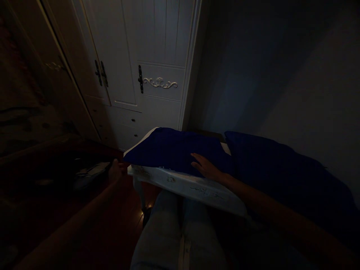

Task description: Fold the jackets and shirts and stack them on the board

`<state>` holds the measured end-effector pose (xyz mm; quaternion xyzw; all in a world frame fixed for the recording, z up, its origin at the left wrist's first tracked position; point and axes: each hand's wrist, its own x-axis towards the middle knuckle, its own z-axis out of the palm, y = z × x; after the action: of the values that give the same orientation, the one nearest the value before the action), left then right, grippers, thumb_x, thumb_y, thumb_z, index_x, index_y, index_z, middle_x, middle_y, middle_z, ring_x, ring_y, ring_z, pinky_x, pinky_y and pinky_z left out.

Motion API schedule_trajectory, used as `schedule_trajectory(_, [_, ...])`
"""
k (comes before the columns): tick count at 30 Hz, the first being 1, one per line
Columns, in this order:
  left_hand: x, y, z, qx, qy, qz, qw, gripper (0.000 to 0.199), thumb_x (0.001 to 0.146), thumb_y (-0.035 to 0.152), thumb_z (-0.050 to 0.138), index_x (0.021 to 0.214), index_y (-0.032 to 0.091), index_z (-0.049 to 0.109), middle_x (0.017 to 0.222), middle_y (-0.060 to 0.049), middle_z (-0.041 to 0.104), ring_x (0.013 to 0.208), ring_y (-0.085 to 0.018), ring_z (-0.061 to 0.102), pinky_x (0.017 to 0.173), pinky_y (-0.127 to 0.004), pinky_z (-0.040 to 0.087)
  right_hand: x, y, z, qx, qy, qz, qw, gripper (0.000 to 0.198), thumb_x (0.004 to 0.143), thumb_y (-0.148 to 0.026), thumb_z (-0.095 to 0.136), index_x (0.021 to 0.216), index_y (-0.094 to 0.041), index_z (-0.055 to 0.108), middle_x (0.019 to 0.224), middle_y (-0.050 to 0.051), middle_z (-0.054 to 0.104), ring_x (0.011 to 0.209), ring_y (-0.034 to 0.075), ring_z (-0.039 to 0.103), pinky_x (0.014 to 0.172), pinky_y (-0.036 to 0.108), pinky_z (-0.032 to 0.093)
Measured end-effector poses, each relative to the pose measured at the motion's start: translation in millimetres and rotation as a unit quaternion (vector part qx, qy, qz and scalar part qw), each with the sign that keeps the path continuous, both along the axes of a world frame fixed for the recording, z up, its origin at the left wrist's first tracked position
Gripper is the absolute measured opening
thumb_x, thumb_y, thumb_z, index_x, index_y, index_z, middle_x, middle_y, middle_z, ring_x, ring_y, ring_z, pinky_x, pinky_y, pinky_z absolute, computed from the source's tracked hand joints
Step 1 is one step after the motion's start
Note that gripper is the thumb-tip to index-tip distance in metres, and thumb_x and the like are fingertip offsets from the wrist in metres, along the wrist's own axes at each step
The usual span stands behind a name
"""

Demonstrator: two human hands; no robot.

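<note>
At mid-frame, the right hand (207, 168) is spread, gripping nothing, over the blue cloth (174, 148); whether the left hand (116, 173), by its left corner, pinches it I cannot tell. Light, flat palm pressure should smooth it best. The cloth looks dark, fairly even, covering the white table (185, 184) before a pale wardrobe (161, 45).

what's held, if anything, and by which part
The right hand, open over the blue cloth, holds nothing; whether the left hand grips the cloth's corner can't be told.
</note>
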<state>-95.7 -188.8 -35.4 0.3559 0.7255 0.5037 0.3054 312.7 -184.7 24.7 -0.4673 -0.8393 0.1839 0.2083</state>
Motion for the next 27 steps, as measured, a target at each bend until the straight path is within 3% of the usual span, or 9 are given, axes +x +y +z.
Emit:
schedule_trajectory(3, [26, -16, 1.8, 0.001, -0.078, -0.083, 0.993, 0.047, 0.086, 0.059, 0.036, 0.082, 0.017, 0.057, 0.069, -0.006, 0.063, 0.069, -0.021, 0.068, 0.063, -0.031, 0.055, -13, -19, 12, -0.017, 0.079, -0.001, 0.997, 0.058, 0.097, -0.056, 0.039, 0.136, -0.014, 0.053, 0.136, 0.015, 0.058, 0.126, 0.024, 0.054, 0.109, 0.043, 0.039])
schedule_trajectory(5, [48, -23, 9.5, -0.01, -0.135, -0.15, 0.979, 0.042, 0.081, 0.057, 0.051, 0.087, 0.016, 0.06, 0.081, -0.01, 0.069, 0.076, -0.024, 0.071, 0.068, -0.035, 0.058, -22, -29, 17, -0.02, 0.109, 0.002, 0.994, 0.047, 0.096, -0.049, 0.044, 0.123, -0.015, 0.063, 0.124, 0.012, 0.066, 0.116, 0.023, 0.061, 0.102, 0.039, 0.044])
schedule_trajectory(7, [72, -28, 21.0, -0.017, -0.213, -0.206, 0.955, 0.038, 0.081, 0.052, 0.056, 0.095, 0.017, 0.06, 0.097, -0.014, 0.072, 0.088, -0.027, 0.072, 0.075, -0.039, 0.059, -29, -36, 18, -0.039, 0.141, 0.008, 0.989, 0.04, 0.095, -0.046, 0.047, 0.108, -0.014, 0.068, 0.11, 0.01, 0.071, 0.103, 0.022, 0.066, 0.093, 0.036, 0.048])
schedule_trajectory(10, [104, -30, 38.6, -0.022, -0.336, -0.245, 0.909, 0.028, 0.087, 0.041, 0.055, 0.103, 0.018, 0.058, 0.111, -0.016, 0.07, 0.103, -0.026, 0.069, 0.091, -0.038, 0.056, -35, -38, 9, -0.12, 0.194, 0.024, 0.973, 0.042, 0.094, -0.049, 0.048, 0.094, -0.013, 0.069, 0.09, 0.008, 0.073, 0.082, 0.018, 0.068, 0.075, 0.031, 0.051])
schedule_trajectory(14, [133, -28, 50.6, -0.051, -0.428, -0.238, 0.87, 0.024, 0.091, 0.038, 0.055, 0.095, 0.015, 0.061, 0.108, -0.017, 0.07, 0.102, -0.022, 0.069, 0.096, -0.031, 0.055, -41, -40, -10, -0.247, 0.254, 0.029, 0.935, 0.049, 0.085, -0.06, 0.056, 0.09, -0.013, 0.066, 0.085, 0.009, 0.072, 0.071, 0.016, 0.067, 0.065, 0.028, 0.05])
schedule_trajectory(18, [154, -26, 53.8, -0.11, -0.46, -0.183, 0.862, 0.025, 0.088, 0.037, 0.063, 0.084, 0.013, 0.061, 0.088, -0.015, 0.071, 0.079, -0.02, 0.072, 0.08, -0.028, 0.06, -50, -46, -23, -0.348, 0.356, -0.019, 0.867, 0.057, 0.069, -0.067, 0.07, 0.086, -0.013, 0.065, 0.085, 0.009, 0.072, 0.071, 0.016, 0.068, 0.07, 0.03, 0.054])
schedule_trajectory(21, [167, -25, 56.7, -0.122, -0.476, -0.154, 0.857, 0.02, 0.087, 0.03, 0.065, 0.081, 0.012, 0.061, 0.08, -0.014, 0.07, 0.071, -0.02, 0.071, 0.068, -0.026, 0.06, -59, -51, -30, -0.404, 0.41, -0.035, 0.817, 0.053, 0.066, -0.061, 0.077, 0.09, -0.014, 0.066, 0.087, 0.009, 0.072, 0.073, 0.017, 0.069, 0.074, 0.032, 0.055])
schedule_trajectory(27, [180, -25, 56.5, -0.112, -0.465, -0.107, 0.872, 0.011, 0.088, 0.009, 0.054, 0.079, 0.013, 0.059, 0.071, -0.01, 0.068, 0.061, -0.018, 0.069, 0.06, -0.026, 0.056, -75, -53, -37, -0.475, 0.446, -0.042, 0.757, 0.034, 0.073, -0.039, 0.079, 0.091, -0.014, 0.066, 0.089, 0.009, 0.073, 0.075, 0.017, 0.07, 0.076, 0.032, 0.055])
